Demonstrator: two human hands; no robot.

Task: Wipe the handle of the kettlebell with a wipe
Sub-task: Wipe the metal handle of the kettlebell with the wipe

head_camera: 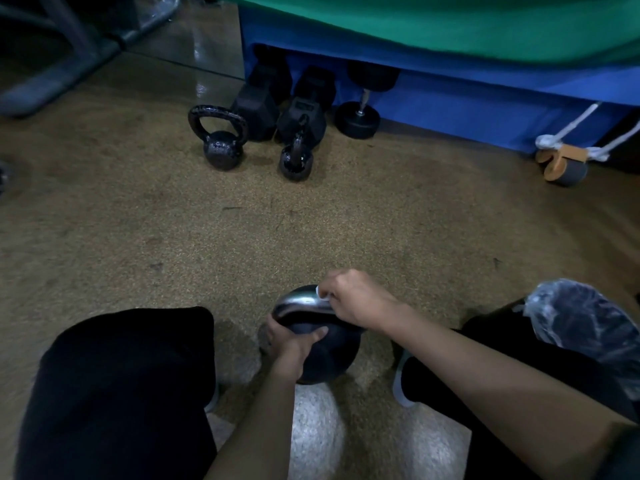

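Here the kettlebell (325,355) sits on the floor (242,237) at six o'clock. The left hand (294,344) curls its fingers (272,329) round the ball, steadying it; the right hand (360,299) pinches a small white wipe (322,295) against the three o'clock end of the handle (301,303). The bunched wipe may slip off, or miss the nine o'clock end.

Floor (311,230) lies open ahead (knees (121,375) hem the kettlebell (329,355)), dumbbells (301,109) well beyond.
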